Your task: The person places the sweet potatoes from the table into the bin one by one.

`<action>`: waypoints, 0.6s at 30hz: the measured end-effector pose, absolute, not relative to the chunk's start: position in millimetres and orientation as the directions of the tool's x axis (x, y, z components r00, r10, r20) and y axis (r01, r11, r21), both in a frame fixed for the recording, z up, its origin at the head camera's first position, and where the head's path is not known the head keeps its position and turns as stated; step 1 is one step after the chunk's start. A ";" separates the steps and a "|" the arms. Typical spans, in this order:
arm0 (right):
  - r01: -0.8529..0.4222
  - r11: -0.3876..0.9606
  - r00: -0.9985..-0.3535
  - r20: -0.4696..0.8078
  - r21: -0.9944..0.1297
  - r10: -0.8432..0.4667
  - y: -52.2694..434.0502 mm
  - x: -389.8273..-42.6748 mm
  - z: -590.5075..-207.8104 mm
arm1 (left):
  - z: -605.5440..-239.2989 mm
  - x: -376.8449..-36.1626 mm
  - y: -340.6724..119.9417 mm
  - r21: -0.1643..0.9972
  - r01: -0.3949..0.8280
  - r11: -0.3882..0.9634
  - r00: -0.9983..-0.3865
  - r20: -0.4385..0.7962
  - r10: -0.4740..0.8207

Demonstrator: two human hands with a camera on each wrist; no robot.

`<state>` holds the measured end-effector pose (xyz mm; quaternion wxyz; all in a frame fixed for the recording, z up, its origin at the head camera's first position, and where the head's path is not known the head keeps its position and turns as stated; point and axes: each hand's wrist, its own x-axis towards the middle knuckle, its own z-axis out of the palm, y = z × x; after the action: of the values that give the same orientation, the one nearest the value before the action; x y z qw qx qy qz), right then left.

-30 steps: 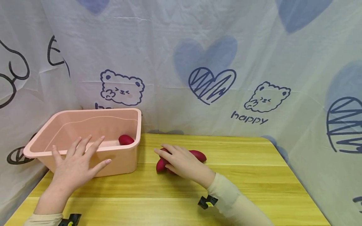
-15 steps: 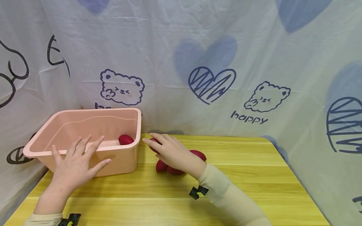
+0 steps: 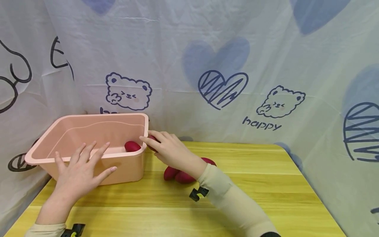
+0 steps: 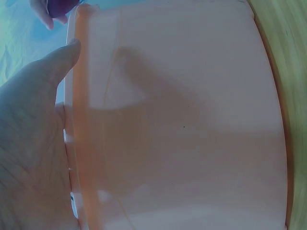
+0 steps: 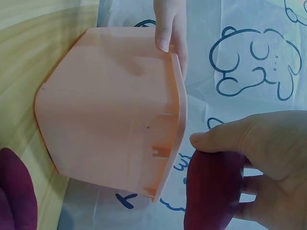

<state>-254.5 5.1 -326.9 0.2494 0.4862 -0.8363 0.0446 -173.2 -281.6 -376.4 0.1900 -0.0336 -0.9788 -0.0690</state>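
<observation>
A yellow wooden table (image 3: 251,184) set against a printed cloth backdrop.

At about nine o'clock on the tabletop stands a pink plastic tub (image 3: 124,168), close to the left edge. Just beside it, toward the table's centre, a small cluster of dark red sweet potatoes (image 3: 180,176) lies directly on the wood, touching one another.
</observation>
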 end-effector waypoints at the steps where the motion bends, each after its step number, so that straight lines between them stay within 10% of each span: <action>1: -0.837 0.520 -0.396 0.468 0.170 -0.790 3.8 -255.7 -325.9 | -376.3 -173.2 -281.5 0.122 0.092 0.988 -0.925 0.377 0.040; 18: -0.841 0.489 -0.302 0.549 0.232 -0.779 -34.6 -277.0 -303.1 | -376.5 -172.4 -282.2 0.122 0.097 0.988 -0.925 0.377 0.045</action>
<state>-277.0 -34.6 -303.1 0.3098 0.5031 -0.8053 0.0496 -172.4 -282.2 -376.5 0.1899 -0.0363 -0.9787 -0.0694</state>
